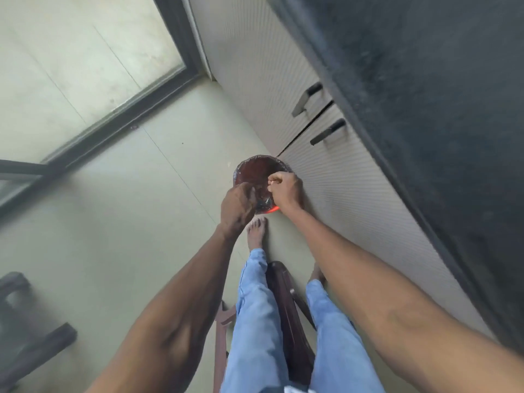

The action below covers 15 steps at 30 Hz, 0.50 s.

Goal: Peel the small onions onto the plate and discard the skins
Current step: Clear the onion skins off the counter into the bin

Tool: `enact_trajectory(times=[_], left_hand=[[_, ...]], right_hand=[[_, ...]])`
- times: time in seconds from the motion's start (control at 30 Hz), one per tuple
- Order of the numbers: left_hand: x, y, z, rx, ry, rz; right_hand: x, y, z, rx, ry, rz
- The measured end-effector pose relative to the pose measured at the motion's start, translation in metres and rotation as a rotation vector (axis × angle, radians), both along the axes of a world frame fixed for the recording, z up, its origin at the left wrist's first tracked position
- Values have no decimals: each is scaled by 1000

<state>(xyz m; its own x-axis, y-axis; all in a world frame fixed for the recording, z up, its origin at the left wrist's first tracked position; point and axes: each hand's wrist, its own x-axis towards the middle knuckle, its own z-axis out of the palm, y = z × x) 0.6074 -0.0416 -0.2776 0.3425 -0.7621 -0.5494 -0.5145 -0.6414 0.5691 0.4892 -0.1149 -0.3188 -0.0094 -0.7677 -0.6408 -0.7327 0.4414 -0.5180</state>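
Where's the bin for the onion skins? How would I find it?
Look along the long white cabinet with two dark handles. On the floor against it, past the person's bare foot, stands the bin, right below both hands. It is round and reddish with a shiny dark liner, the only round thing on the floor.

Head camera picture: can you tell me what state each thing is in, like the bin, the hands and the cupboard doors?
Bin: open, no lid on, lined with a dark bag, standing on the floor by the cupboard.
Left hand: over the bin, fingers pointing down; what it holds is hidden.
Right hand: over the bin, fingers curled; too blurred to tell what they pinch.
Cupboard doors: closed.
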Motion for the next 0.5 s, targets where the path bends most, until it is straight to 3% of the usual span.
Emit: enact_trajectory(times=[0.17, 0.3, 0.5], left_hand=[[-26, 2, 95, -161, 21, 188], [-73, 21, 180, -416, 66, 348], [-185, 32, 262, -656, 104, 195]], right_hand=[[-13, 19, 154, -185, -155, 21], [-58, 50, 253, -383, -315, 20], [-182, 91, 328, -710, -380, -120]])
